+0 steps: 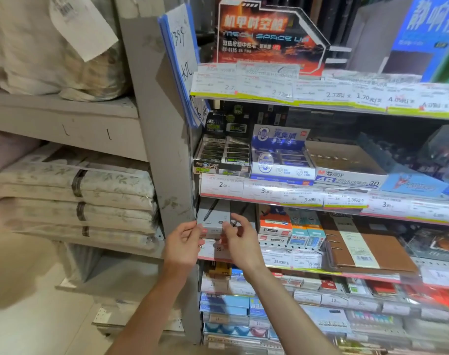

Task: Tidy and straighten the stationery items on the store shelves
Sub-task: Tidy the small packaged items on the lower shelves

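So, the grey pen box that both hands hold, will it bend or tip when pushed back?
The grey pen box looks like stiff card with flat faces, so it probably slides without bending. It is likely light: the left hand and right hand grip it only with the fingers. Standing upright, it may tip.

Grey shelving upright (164, 149), folded bedding (75, 190) on left shelves, pale floor (26, 316) below.
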`<state>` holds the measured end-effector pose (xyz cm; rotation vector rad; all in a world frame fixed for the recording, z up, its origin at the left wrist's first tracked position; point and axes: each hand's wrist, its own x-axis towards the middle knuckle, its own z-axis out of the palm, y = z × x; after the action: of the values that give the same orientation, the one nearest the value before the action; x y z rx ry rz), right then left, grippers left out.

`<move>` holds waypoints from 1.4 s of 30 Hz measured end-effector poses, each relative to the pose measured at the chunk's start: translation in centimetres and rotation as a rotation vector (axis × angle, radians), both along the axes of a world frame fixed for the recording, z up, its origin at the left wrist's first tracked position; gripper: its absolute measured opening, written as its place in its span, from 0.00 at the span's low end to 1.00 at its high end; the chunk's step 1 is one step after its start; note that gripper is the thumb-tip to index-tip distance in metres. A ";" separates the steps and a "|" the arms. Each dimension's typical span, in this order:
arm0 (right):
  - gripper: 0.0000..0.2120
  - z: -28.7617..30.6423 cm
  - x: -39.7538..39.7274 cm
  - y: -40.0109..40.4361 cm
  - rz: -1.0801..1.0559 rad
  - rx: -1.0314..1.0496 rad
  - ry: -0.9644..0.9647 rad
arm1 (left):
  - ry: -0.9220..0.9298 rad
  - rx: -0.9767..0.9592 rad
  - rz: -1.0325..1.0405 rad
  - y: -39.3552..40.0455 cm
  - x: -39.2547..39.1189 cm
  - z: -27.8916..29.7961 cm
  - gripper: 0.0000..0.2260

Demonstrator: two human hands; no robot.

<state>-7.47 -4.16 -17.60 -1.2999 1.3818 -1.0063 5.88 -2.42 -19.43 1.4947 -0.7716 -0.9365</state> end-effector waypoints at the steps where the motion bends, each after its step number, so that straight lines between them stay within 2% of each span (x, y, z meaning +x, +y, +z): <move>1: 0.16 0.2 -0.4 0.1 -0.006 -0.009 -0.006 | -0.008 -0.007 -0.004 -0.1 -0.3 0.0 0.05; 5: 0.17 0.0 -2.8 -0.3 -0.059 -0.031 0.006 | -0.094 -0.025 -0.100 -0.8 -2.2 -0.3 0.02; 9: 0.18 -0.7 -5.4 -0.9 -0.112 -0.014 0.032 | -0.111 -0.014 -0.175 -1.4 -4.6 -0.4 0.07; 16: 0.15 -1.4 -6.3 -0.7 -0.074 -0.134 0.385 | -0.279 0.049 -0.191 -1.1 -4.7 -1.4 0.12; 20: 0.19 -1.0 -7.3 -0.6 -0.071 -0.262 0.675 | -0.737 0.073 -0.196 -0.9 -3.2 -1.6 0.18; 24: 0.21 -1.6 -10.0 -1.2 -0.043 -0.597 0.952 | -1.091 -0.206 -0.237 -1.3 -2.2 -0.9 0.22; 27: 0.29 -1.7 -11.4 -2.4 0.114 -0.647 1.120 | -1.298 -0.244 -0.420 -2.7 -1.9 -0.7 0.28; 31: 0.29 -2.0 -11.2 -3.9 0.258 -0.554 1.105 | -1.352 -0.195 -0.481 -4.3 -2.0 -0.7 0.27; 38: 0.19 -2.5 -10.2 -4.4 0.110 -0.520 1.031 | -1.418 -0.143 -0.427 -5.3 -2.4 -1.1 0.24; 42: 0.15 -3.8 -9.8 -4.4 0.044 -0.579 1.003 | -1.458 -0.158 -0.415 -5.5 -2.5 -1.3 0.21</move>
<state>-17.31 -8.59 -21.36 -2.4681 1.8147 -0.7493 3.36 -7.97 -20.70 1.7698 -2.1737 0.1368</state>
